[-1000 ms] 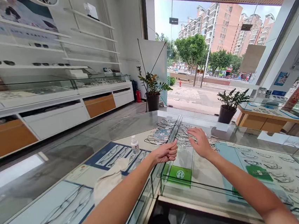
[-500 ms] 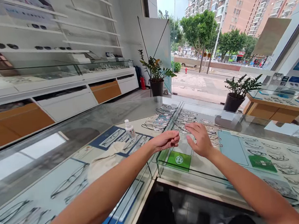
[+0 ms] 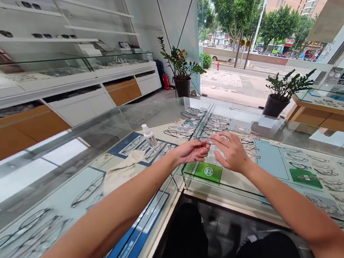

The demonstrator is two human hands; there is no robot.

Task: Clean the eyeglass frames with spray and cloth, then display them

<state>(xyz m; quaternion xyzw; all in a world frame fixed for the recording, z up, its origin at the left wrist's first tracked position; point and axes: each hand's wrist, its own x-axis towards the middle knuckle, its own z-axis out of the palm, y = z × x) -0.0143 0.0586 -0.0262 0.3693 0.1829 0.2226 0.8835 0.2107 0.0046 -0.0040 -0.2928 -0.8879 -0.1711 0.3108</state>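
My left hand (image 3: 192, 151) is held over the corner of a glass display counter (image 3: 71, 155), its fingers pinched on a thin pair of eyeglasses (image 3: 202, 140) whose frame is barely visible. My right hand (image 3: 230, 151) is beside it with its fingers bent and partly spread, the fingertips close to the glasses; I cannot tell whether they touch. Under the glass below both hands lie rows of eyeglass frames (image 3: 190, 125) and a green sign (image 3: 208, 171).
A small white bottle (image 3: 149, 135) and a pale cloth (image 3: 120, 172) lie on the counter left of my hands. Wall shelves and cabinets (image 3: 66, 102) line the left. Two potted plants (image 3: 181, 69) stand by the open shop front. Another display counter (image 3: 325, 110) is at the right.
The view has tilted downward. Both hands drew slightly nearer to me and closer together, and a thin eyeglass frame now shows at my left fingertips.
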